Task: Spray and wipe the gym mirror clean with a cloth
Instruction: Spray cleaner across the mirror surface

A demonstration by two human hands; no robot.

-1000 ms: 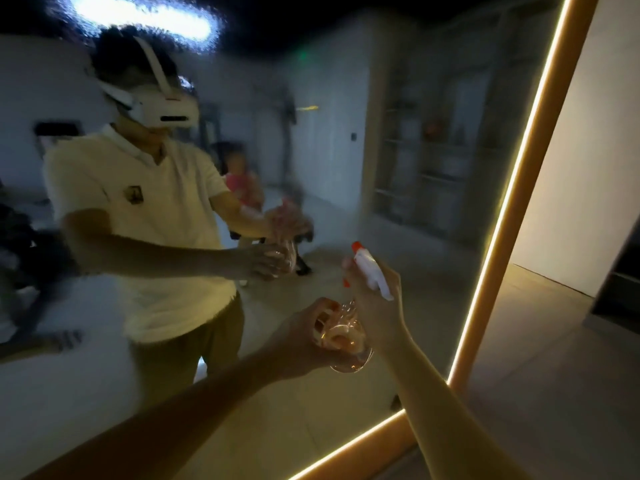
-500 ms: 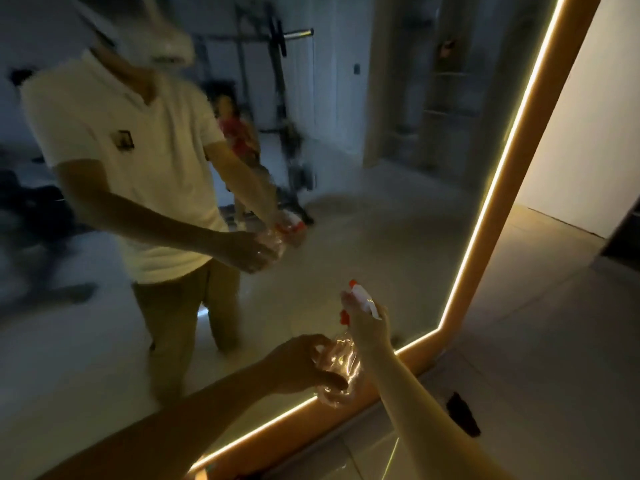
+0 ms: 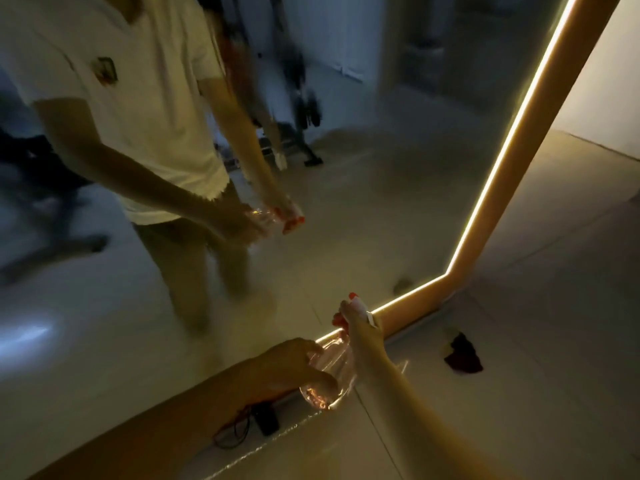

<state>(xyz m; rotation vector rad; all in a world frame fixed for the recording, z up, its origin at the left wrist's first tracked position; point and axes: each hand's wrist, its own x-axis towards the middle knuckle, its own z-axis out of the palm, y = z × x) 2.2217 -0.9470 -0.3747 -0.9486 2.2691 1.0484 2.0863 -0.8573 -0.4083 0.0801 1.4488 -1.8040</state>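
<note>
Now: left hand fingers wrap clear rounded bottle; right hand fingers clasp red-white sprayer.

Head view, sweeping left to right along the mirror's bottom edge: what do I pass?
left hand → right hand → dark cloth on the floor. The spray bottle, gripped by both hands, overlaps them, so I leave it out of the order.

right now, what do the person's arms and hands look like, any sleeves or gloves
The left hand and right hand are bare, no gloves; both forearms bare too. The mirror shows a pale short-sleeved shirt, sleeves ending above the elbow. No watch or ring shows in this dim light.
</note>
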